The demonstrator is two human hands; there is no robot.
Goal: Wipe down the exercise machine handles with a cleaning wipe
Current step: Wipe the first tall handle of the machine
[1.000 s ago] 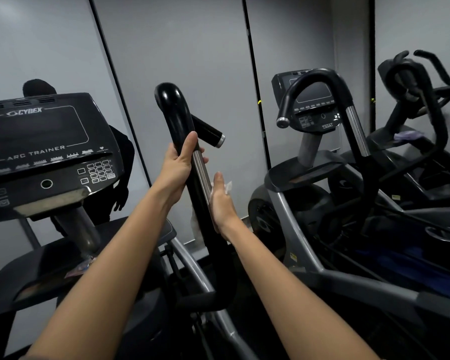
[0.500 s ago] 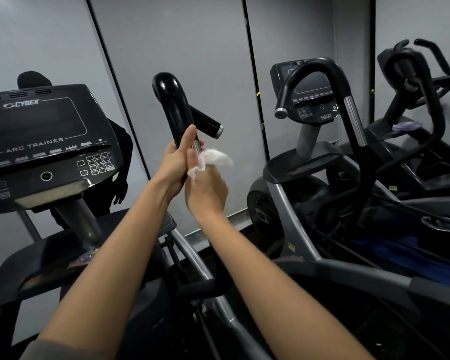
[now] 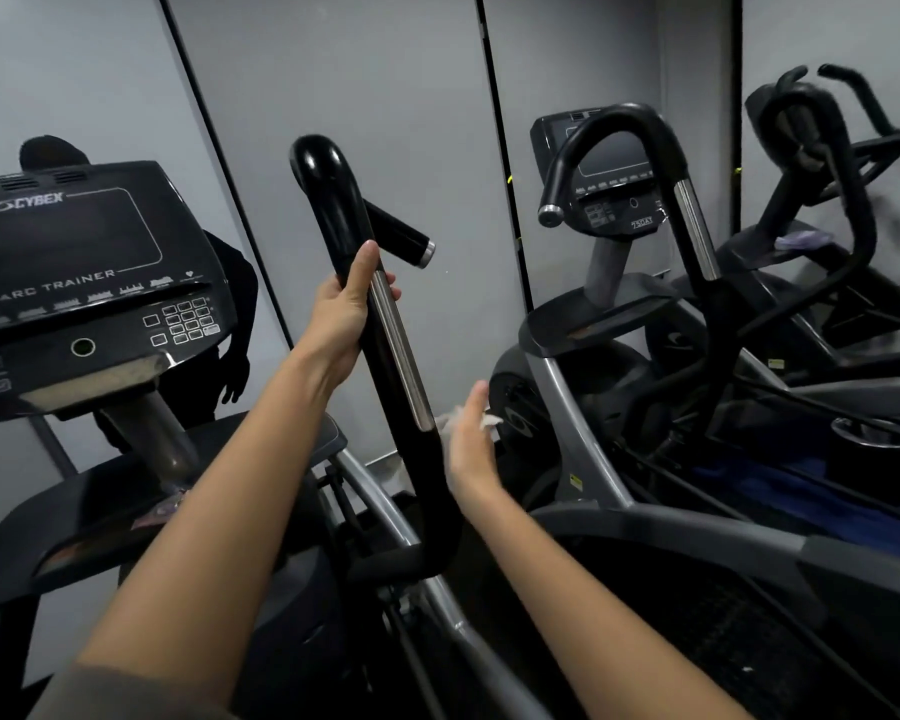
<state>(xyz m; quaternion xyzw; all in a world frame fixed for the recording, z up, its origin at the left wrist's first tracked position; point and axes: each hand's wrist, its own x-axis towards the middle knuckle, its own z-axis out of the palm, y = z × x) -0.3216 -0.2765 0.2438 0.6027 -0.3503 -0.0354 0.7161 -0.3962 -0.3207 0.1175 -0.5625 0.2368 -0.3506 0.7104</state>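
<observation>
A tall black handle (image 3: 385, 366) of the Cybex arc trainer rises in the middle, with a silver strip down its right side and a short side grip near the top. My left hand (image 3: 341, 317) is wrapped around the handle's upper part. My right hand (image 3: 468, 441) is low on the handle's right side, blurred, pressing a crumpled white wipe (image 3: 489, 420) against it; most of the wipe is hidden behind the palm.
The machine's console (image 3: 84, 283) sits at the left. A second trainer with a curved black handle (image 3: 640, 163) and console stands to the right, more machines behind it. Grey wall panels are close ahead. A person's dark shape shows behind the left console.
My right hand with the wipe has slid from just below my left hand down to the handle's lower part. My left hand has kept its grip near the top.
</observation>
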